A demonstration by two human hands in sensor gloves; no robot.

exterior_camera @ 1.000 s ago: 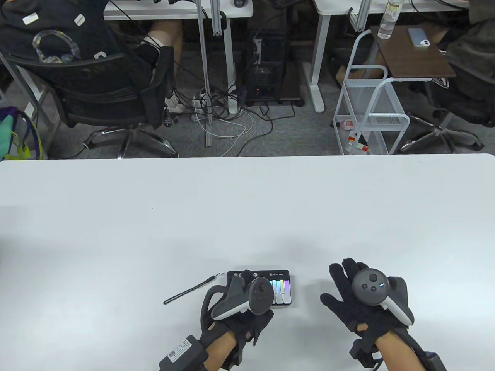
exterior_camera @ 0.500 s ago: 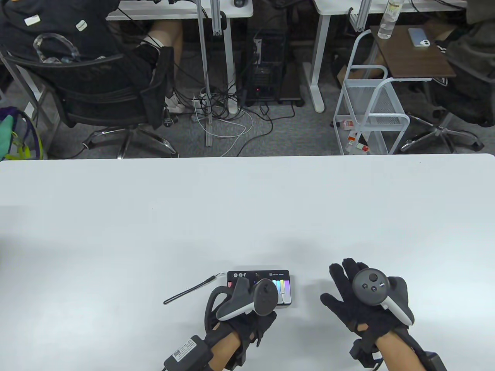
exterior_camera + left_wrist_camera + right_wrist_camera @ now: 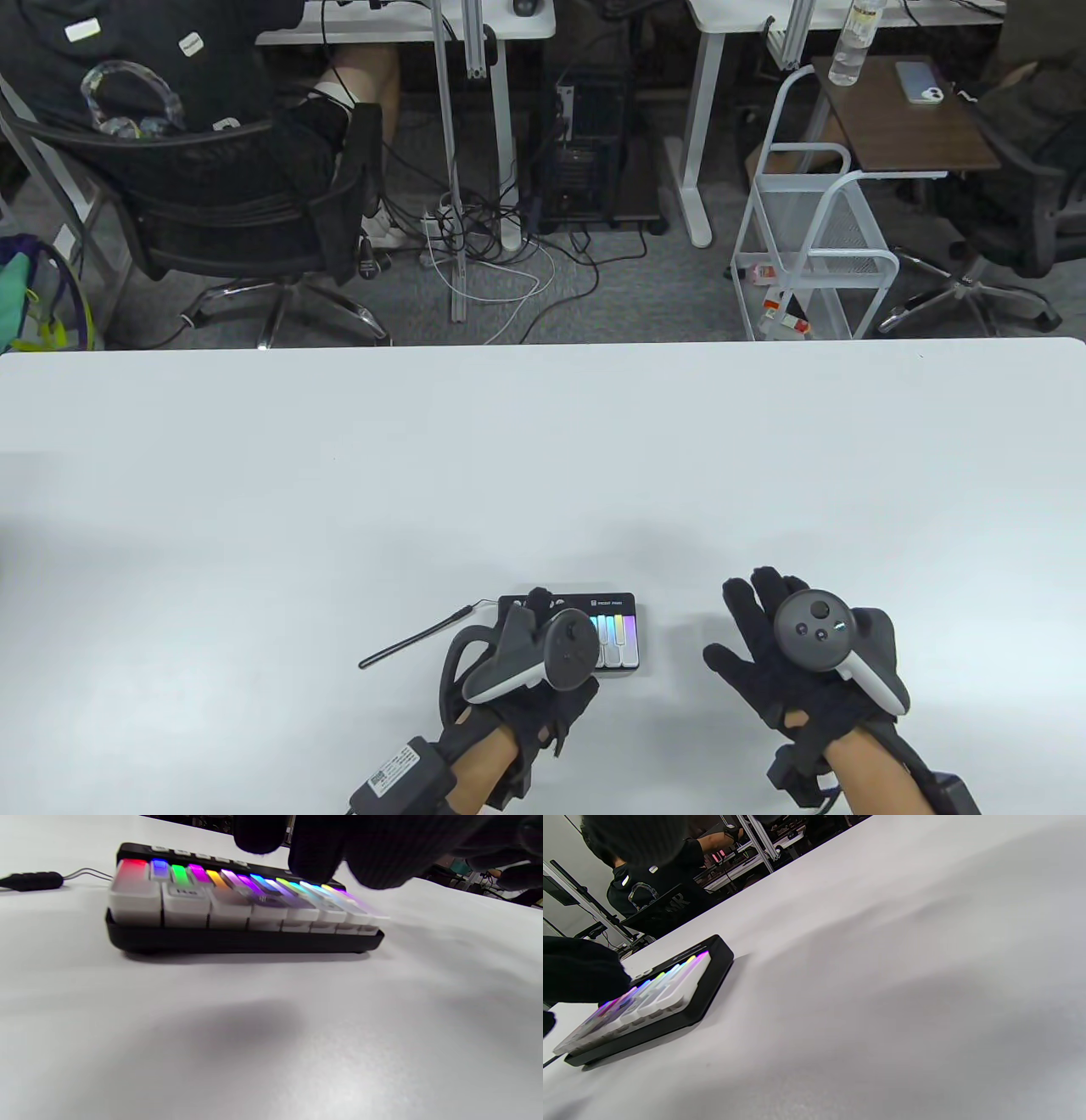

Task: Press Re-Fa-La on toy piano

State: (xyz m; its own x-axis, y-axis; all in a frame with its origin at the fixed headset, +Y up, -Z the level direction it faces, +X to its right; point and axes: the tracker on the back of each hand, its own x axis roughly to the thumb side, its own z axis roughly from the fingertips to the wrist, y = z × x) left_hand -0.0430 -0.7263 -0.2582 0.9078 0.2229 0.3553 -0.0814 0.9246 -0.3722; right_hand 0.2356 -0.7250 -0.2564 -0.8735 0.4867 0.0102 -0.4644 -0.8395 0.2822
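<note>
The small black toy piano (image 3: 611, 632) with rainbow-lit white keys sits near the white table's (image 3: 543, 475) front edge. The black-gloved left hand (image 3: 526, 671) hovers over its left keys, fingers (image 3: 316, 857) curled, holding nothing. The right hand (image 3: 797, 671) rests spread flat beside it.

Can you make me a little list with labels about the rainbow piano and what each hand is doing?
toy: toy piano, black case, white keys lit in rainbow colours
strap: black wrist strap lying on the table left of the piano
left hand: left hand over the piano's left keys, fingers just above them; contact unclear
right hand: right hand right of the piano, fingers spread, holding nothing
table: white table
</note>
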